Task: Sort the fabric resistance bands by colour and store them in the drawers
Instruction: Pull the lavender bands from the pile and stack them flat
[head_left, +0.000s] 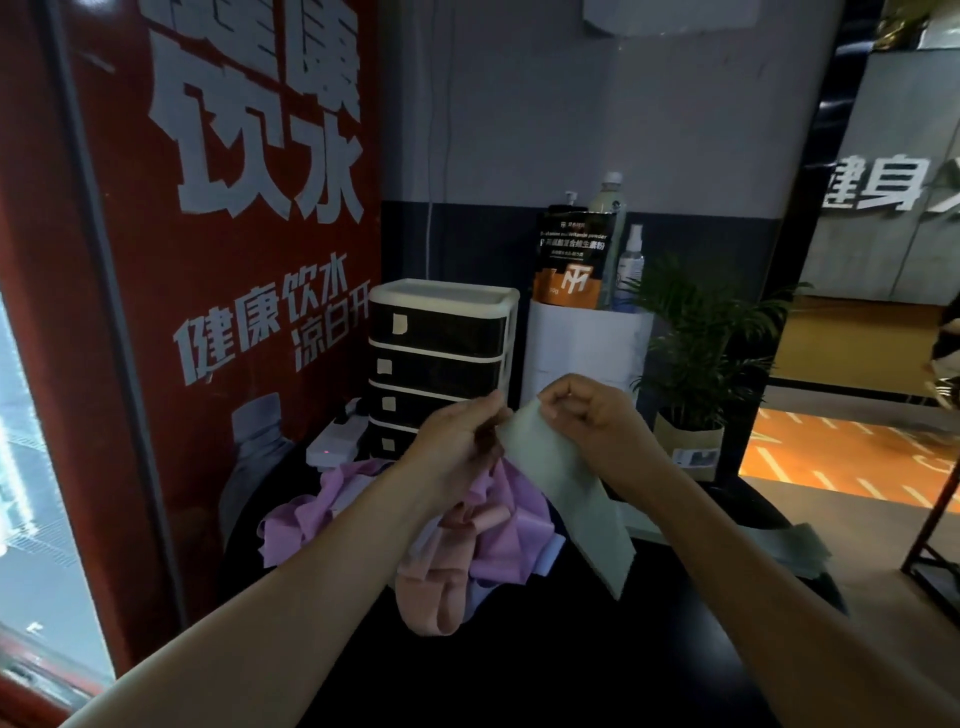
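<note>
Holding green band (563, 488) before shut drawers (436, 364).

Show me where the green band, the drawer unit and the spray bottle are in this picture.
green band (563, 483), head view, on the flat middle of the strip.
drawer unit (441, 332), head view, on the top drawer front.
spray bottle (630, 270), head view, on the clear body.

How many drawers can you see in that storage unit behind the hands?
4 in the drawer unit, stacked: top, second, third, and bottom partly hidden by the left hand. All look closed.
</note>
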